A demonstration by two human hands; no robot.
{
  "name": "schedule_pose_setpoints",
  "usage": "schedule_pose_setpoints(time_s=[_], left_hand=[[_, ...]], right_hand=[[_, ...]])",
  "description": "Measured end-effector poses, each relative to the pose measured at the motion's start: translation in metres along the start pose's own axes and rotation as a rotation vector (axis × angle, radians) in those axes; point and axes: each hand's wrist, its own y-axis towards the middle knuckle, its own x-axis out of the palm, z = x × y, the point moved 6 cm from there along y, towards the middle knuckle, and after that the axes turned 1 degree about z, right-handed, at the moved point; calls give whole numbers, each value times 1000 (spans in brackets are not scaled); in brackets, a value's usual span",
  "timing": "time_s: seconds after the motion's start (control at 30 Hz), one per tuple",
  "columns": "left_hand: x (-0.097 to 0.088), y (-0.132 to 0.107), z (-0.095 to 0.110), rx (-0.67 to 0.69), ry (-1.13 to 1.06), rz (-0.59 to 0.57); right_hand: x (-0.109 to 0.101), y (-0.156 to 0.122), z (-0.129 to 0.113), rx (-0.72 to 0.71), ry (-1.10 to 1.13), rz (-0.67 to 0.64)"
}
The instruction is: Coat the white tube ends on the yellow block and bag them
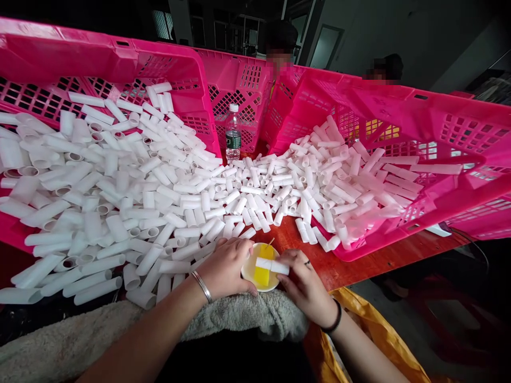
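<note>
My left hand (225, 268) curls around the left side of a small round dish (250, 271) that holds a yellow sponge (262, 276). My right hand (303, 282) pinches a short white plastic tube (272, 265) and holds it across the dish, over the sponge. A thin stick (270, 243) pokes up at the dish's far rim. Both hands sit at the near edge of the red table (359, 263), above a grey fleece cloth (247, 316) on my lap.
Several white tubes spill in a heap (167, 197) across the table from pink crates tipped on their sides, one left (80, 69) and one right (399, 127). A water bottle (233, 135) stands between them. Two people sit behind the crates. A yellow bag (371, 330) hangs lower right.
</note>
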Motion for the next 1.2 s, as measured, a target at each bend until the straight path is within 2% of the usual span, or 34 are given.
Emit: schedule_pose_setpoints(time_s=[0.07,0.1,0.27,0.33,0.4,0.47,0.63,0.77,0.83,0.87,0.97,1.03,1.1,1.2], left_hand=[[0,-1,0,-15,-5,-6],[0,-1,0,-18,-5,-9],[0,-2,1,7,12,3],[0,-2,1,9,21,6],[0,-2,1,9,26,10],[0,-2,1,12,29,18],[0,-2,2,14,41,18],[-2,-1,3,12,55,21],[-1,0,3,10,62,18],[-1,0,3,10,65,16],[-2,0,4,29,70,11],[-8,-3,7,63,68,53],[-22,-8,10,75,39,136],[-39,-17,13,42,-46,201]], right_hand=[[0,-2,6,136,56,14],[0,-3,5,157,46,28],[-2,-1,-12,-52,-103,49],[-2,-1,-8,8,-31,22],[-1,-1,0,134,49,0],[-2,-1,2,165,36,3],[-3,0,-11,-58,-137,48],[0,-1,-3,108,0,-13],[-2,-2,-1,131,-23,-12],[-3,-2,-2,88,-74,-2],[-3,-5,-10,-155,-214,-12],[-3,-7,-11,-239,-201,1],[-8,-5,-7,-153,-76,79],[-19,0,-2,152,256,217]])
